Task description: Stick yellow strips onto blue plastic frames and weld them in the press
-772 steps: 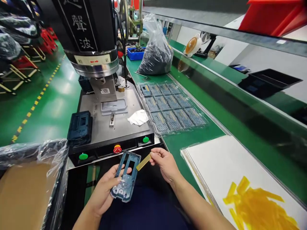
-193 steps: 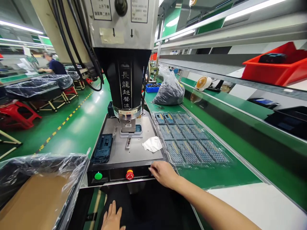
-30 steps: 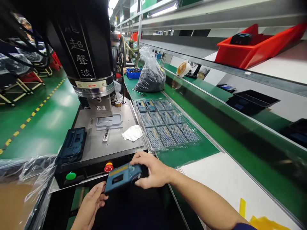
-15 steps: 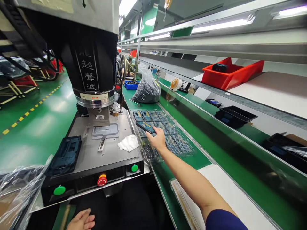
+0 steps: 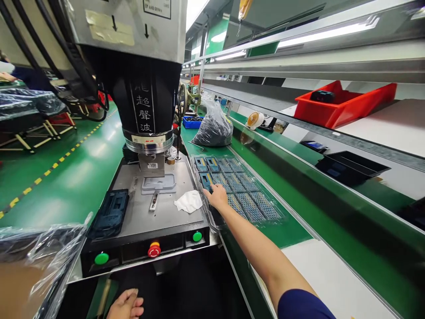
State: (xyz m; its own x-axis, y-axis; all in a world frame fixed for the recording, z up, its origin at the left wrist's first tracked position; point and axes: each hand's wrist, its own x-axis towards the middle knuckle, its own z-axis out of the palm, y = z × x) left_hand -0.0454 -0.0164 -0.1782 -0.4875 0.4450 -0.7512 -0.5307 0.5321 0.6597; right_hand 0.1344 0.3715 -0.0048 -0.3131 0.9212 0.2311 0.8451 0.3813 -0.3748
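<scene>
Left of the big black-and-silver press (image 5: 148,97), we have a bin lined with clear plastic film (image 5: 49,254), brown board inside it; on the left edge of the press's steel plate (image 5: 142,223) lie dark blue moulded plastic casings (image 5: 112,212), stacked; on the press's black front, from left to right, sit a round green button (image 5: 101,258), a red stop knob with a yellow collar (image 5: 154,249) and a second green button (image 5: 197,236). Low in front of the press hangs our left hand (image 5: 126,305), fingers loosely curled; we cannot tell whether its palm holds anything. Under the press's head rests a pale grey fixture with a shallow recess (image 5: 159,182); on the plate's right side lies a crumpled white cloth (image 5: 188,201).

Just right of the press, our right hand (image 5: 217,196) has thumb and fingers narrowed on the near end of a dark blue casing with a yellow strip (image 5: 206,178); this casing is at the second compartment down the press-side column of a clear plastic tray (image 5: 262,206), though we cannot tell if it is fully seated; two similar blue casings (image 5: 206,164) lie side by side at the tray's far end. Beyond, right of the press's head, stands a clear bag of dark pieces (image 5: 215,130); well right, on a shelf, a bright red plastic bin (image 5: 345,106) holds a black object (image 5: 322,96).
</scene>
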